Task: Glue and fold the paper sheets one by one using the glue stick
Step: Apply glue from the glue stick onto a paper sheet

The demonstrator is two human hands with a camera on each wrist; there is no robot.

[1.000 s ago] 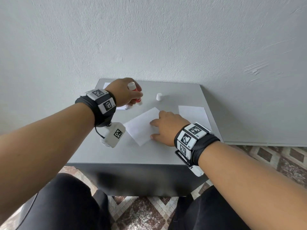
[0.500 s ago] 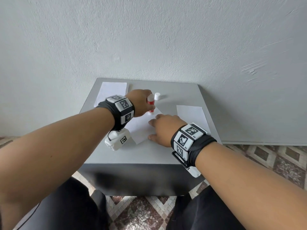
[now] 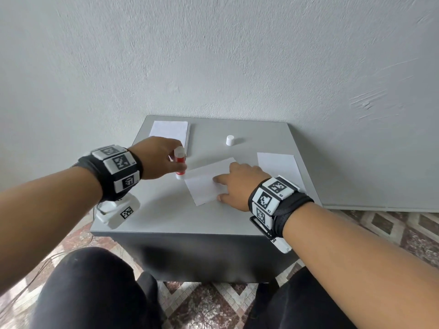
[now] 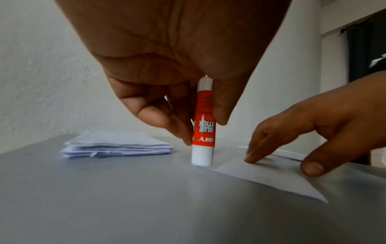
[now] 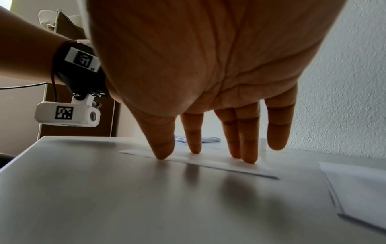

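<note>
My left hand (image 3: 164,160) (image 4: 196,118) grips a red and white glue stick (image 3: 179,162) (image 4: 203,125) upright, its lower white end down at the left corner of a white paper sheet (image 3: 206,184) (image 4: 271,175) (image 5: 208,161) lying askew in the middle of the grey table (image 3: 166,217). My right hand (image 3: 237,184) (image 5: 208,148) lies on the sheet's right part, straight fingertips pressing it flat. The glue stick's white cap (image 3: 230,140) stands alone further back.
A stack of white sheets (image 3: 170,134) (image 4: 117,147) (image 5: 211,139) lies at the table's back left. Another white sheet (image 3: 278,167) (image 5: 359,189) lies at the right edge. A grey wall rises right behind the table. Patterned floor tiles show around it.
My left hand has carried the glue stick from the far side of the sheet to its left corner. The right hand stays pressed on the sheet.
</note>
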